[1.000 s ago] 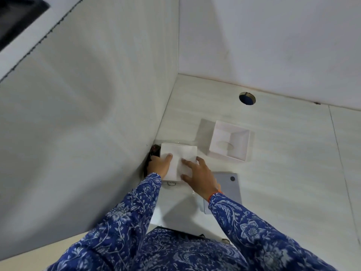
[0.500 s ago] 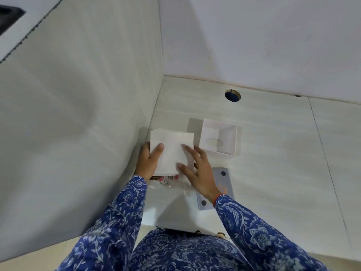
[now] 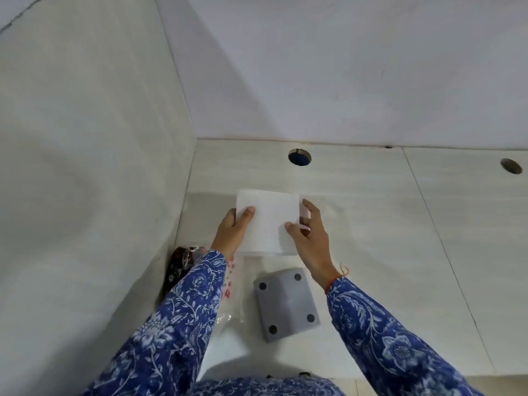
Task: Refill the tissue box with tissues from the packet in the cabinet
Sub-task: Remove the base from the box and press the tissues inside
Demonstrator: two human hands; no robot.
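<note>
A white stack of tissues (image 3: 267, 221) is held flat above the pale counter (image 3: 371, 252), one hand on each side. My left hand (image 3: 233, 232) grips its left edge with the thumb on top. At the right edge, my right hand (image 3: 311, 238) has its thumb on the stack and its fingers along the side. The open white tissue box is hidden behind the stack and my right hand. The clear plastic packet (image 3: 230, 284) with red print lies flat under my left forearm. A grey square base (image 3: 285, 302) with dark round feet lies upside down near my right wrist.
A tall pale panel (image 3: 100, 167) closes the left side and a white wall (image 3: 343, 81) the back. Two round holes (image 3: 299, 157) (image 3: 511, 166) pierce the counter near the back. A dark crumpled item (image 3: 178, 262) sits against the left panel.
Both hands have carried the tissue stack away from the packet, forward and to the right, so it now covers the open white box. The camera has tilted up.
</note>
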